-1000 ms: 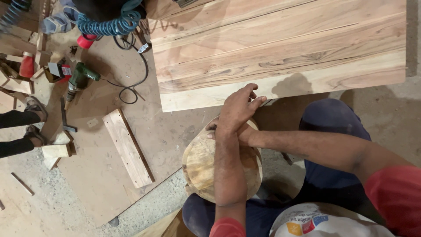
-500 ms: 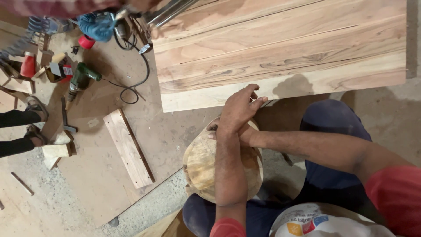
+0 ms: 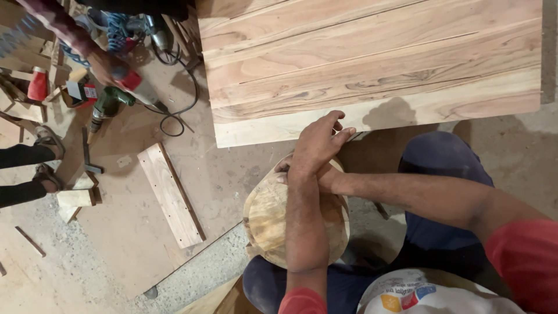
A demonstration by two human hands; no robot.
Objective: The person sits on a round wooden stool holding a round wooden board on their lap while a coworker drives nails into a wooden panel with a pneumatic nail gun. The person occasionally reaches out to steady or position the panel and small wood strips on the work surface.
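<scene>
Item 1, the round wooden slab (image 3: 268, 224): we are keeping it between our knees, just below the near edge of the big plank panel (image 3: 372, 64), its pale grained face turned up. The visible face is looking smooth, but our forearms are hiding the middle, so we cannot tell how much of the surface is worked and how much is left.

Item 2, our left hand (image 3: 317, 142): we are laying it palm down over the slab's far rim, fingers loosely spread and reaching toward the panel's edge.

Item 3, our right hand (image 3: 325, 177): we are tucking it under the left wrist, so the 2 hands are crossing and pressing together; whether it is pinching anything, we cannot tell.

Item 4, surroundings: a short board (image 3: 170, 195) is lying on the dusty floor to the left, well apart. Another person's hand (image 3: 107, 72) is reaching among the tools beside a green power drill (image 3: 107, 104) and a black cable (image 3: 174, 107).
</scene>
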